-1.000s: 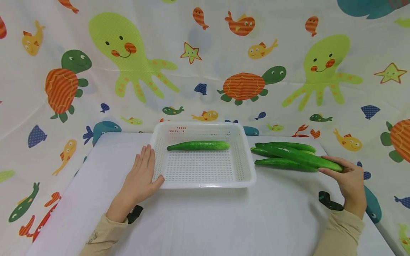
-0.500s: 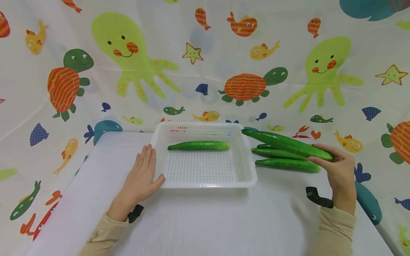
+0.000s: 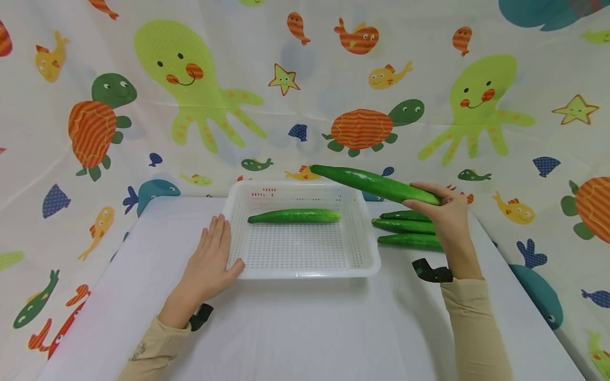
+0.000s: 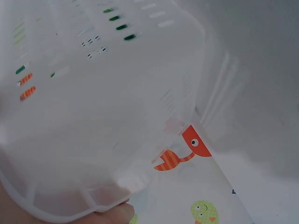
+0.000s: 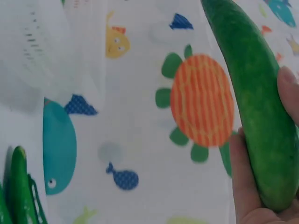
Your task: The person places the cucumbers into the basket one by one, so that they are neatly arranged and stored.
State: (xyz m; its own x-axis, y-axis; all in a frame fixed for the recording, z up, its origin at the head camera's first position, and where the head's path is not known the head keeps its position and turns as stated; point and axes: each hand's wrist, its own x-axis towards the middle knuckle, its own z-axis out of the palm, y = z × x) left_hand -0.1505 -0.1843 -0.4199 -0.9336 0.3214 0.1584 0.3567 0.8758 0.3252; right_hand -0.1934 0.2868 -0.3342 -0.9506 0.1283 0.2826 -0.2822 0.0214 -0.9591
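A long green cucumber (image 3: pixel 374 182) is held by its right end in my right hand (image 3: pixel 448 214), thumb on one side and fingers on the other. It hangs in the air, tilted, with its far tip above the back rim of the white plastic basket (image 3: pixel 296 274). In the right wrist view the same cucumber (image 5: pixel 261 102) lies between thumb and fingers. Another cucumber (image 3: pixel 294 216) lies crosswise inside the basket. My left hand (image 3: pixel 207 264) rests flat against the basket's left rim, fingers straight. The left wrist view shows the basket wall (image 4: pixel 103 121) close up.
Several cucumbers (image 3: pixel 405 226) lie side by side on the white table (image 3: pixel 305 328), right of the basket and partly behind my right hand. A curtain (image 3: pixel 305 106) printed with sea animals hangs behind the table.
My right hand has lifted the cucumber off the pile and carried it left and up, toward the basket. The left hand has stayed at the basket's rim.
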